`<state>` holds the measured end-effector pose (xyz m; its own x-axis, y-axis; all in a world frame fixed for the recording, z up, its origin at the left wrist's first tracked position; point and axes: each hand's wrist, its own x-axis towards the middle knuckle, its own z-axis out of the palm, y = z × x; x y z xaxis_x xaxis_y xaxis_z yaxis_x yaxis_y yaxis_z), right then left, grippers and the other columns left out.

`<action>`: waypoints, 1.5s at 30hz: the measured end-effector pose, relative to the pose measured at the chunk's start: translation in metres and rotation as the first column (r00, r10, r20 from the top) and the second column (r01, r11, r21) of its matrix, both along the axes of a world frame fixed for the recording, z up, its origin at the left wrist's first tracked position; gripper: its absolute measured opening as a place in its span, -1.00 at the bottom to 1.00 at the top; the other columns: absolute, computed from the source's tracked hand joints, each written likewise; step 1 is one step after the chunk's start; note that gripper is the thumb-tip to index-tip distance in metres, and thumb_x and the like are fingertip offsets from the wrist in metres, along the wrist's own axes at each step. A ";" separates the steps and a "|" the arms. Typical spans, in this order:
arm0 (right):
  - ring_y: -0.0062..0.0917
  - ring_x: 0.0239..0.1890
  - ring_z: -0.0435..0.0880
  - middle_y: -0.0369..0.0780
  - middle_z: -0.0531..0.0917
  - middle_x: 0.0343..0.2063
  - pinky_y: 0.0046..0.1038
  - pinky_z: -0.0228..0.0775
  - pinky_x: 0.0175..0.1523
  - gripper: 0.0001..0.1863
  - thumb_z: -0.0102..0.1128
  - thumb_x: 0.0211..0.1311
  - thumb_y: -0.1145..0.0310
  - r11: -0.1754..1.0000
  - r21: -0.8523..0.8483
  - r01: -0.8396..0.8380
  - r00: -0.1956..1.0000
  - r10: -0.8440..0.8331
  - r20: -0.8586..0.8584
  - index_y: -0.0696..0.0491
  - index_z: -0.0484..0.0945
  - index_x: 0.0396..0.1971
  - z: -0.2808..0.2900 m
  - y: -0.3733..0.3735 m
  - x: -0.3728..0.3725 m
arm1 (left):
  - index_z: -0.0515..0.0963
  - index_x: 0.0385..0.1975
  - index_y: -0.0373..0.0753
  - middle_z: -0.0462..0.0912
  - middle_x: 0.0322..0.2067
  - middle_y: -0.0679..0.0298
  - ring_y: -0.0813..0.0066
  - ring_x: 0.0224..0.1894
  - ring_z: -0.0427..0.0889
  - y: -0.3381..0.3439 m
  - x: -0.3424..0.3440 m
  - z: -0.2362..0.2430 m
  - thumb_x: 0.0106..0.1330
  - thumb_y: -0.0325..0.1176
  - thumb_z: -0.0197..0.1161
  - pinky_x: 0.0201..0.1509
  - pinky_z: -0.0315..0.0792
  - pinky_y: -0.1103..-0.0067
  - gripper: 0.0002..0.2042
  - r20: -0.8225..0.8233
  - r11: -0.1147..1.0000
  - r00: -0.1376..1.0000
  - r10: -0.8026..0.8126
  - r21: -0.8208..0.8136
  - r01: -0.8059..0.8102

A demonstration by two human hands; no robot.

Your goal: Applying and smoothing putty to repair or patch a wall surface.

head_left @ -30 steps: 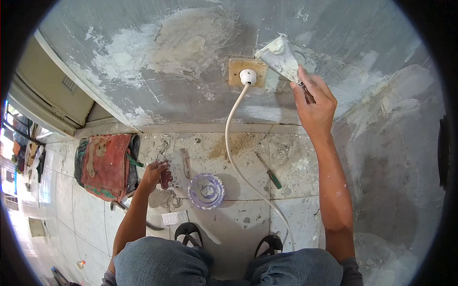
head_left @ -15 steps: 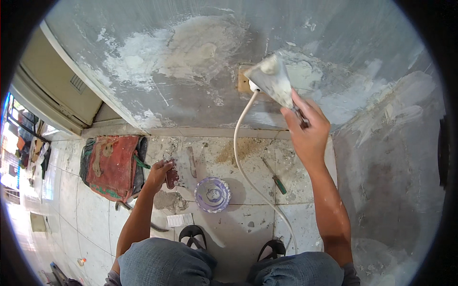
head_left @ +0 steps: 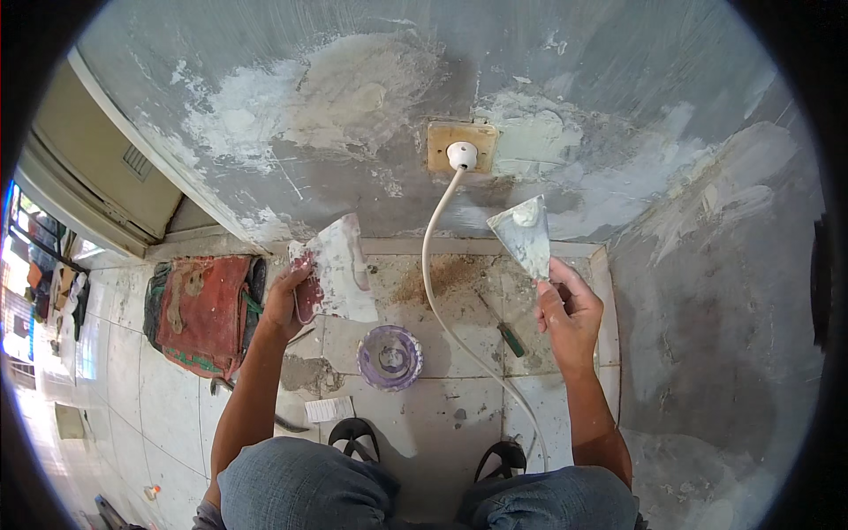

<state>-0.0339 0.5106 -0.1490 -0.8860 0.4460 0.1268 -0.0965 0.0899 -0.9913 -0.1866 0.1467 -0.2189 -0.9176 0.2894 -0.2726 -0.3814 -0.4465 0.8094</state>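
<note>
My left hand [head_left: 284, 299] is closed round the reddish handle of a wide scraper [head_left: 340, 265], its blade smeared with white filler. In my right hand [head_left: 574, 322] is a triangular putty knife [head_left: 523, 237], blade upward, with a lump of pale filler near its top edge. Both blades are held in front of the grey wall's base and apart from each other. Between them, on the floor, stands a purple-and-white bowl [head_left: 389, 385] with filler on its inside. Pale filler patches [head_left: 534, 132] cover parts of the wall [head_left: 389, 208].
A white plug [head_left: 461, 155] sits in a wall socket [head_left: 436, 159]; its cable [head_left: 430, 256] runs down between my arms to the floor. A green-handled screwdriver [head_left: 511, 339] lies at right among debris. A red bag [head_left: 208, 305] rests at left, near a paper slip [head_left: 329, 409].
My right hand has brought the putty knife down and away from the socket, uncovering the plug. My left hand has raised the scraper and turned its blade face into view.
</note>
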 end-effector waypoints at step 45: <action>-0.69 -0.55 0.51 -0.19 0.65 -0.33 -0.64 0.33 -0.51 -0.70 0.03 0.32 0.54 0.963 0.240 0.125 0.992 -0.115 -0.057 0.25 0.51 0.02 -0.062 0.037 0.059 | 0.47 -0.15 -0.36 0.63 -0.30 0.21 0.47 -0.32 0.67 0.114 0.054 0.097 0.36 -0.45 0.11 -0.21 0.62 0.52 -0.85 -0.020 0.969 0.969 -0.245 0.015 0.246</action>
